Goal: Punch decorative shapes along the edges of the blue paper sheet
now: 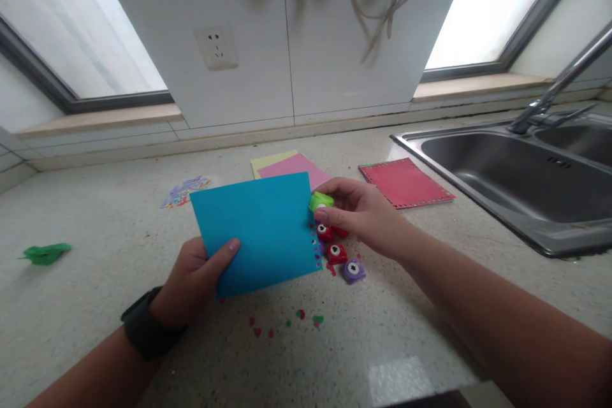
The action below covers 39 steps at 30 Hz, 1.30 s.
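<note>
My left hand [201, 268] grips a blue sheet of paper [258, 229] by its lower left side, thumb on top. Along the sheet's right edge runs a row of small punched holes. A green craft punch [320, 202] is pinched between thumb and fingers of my right hand [356, 207], at the sheet's upper right edge. Whether the paper sits inside the punch's slot, I cannot tell. Just below lie red craft punches [336, 254], some partly hidden, and a purple craft punch [354, 271].
Behind the blue sheet lie pink paper [296, 167] and yellow paper [261, 162]. A red sheet stack [411, 185] with punched edges rests near the steel sink [478, 204]. Colourful paper bits [184, 192], scattered cut-outs [289, 324] and a green crumpled piece [46, 254] dot the counter.
</note>
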Available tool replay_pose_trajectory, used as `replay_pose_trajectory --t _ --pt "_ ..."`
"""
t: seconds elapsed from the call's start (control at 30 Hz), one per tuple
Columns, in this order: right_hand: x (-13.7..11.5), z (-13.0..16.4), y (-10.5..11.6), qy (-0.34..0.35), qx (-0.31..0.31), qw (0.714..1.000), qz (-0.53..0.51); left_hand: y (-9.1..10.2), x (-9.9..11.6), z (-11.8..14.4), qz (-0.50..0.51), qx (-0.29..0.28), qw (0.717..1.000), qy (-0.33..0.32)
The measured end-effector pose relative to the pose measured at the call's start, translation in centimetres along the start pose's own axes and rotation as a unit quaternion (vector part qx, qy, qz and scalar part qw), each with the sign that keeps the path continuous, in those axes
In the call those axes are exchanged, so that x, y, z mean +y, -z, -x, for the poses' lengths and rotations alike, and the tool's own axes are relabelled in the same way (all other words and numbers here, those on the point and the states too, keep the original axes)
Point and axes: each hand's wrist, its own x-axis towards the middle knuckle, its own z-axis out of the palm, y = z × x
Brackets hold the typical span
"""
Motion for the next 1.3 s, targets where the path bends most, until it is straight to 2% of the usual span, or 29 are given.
replay_pose_trajectory --t 0.1,0.23,0.77,0.9,1.3 --pt "0.22 -0.06 0.02 0.007 0.003 1.0 0.02 0.17 -0.06 -0.07 -0.021 -0.011 0.999 -0.025" --pt "0.31 0.01 0.0 -0.025 -0.004 0.999 0.019 0.3 -0.1 -0.06 -0.018 -0.03 0.999 -0.038" --pt "0.47 0.28 0.34 -0.107 -0.099 0.989 0.039 -0.05 0.18 -0.29 0.098 -0.077 0.989 0.084" --pt "0.35 0.3 0.37 -0.124 -0.131 0.983 0.033 0.0 0.03 -0.29 0.11 -0.077 0.987 0.092" --pt "0.46 0.27 0.27 -0.147 -0.134 0.979 0.043 0.02 -0.25 -0.4 0.112 -0.075 0.986 0.099"
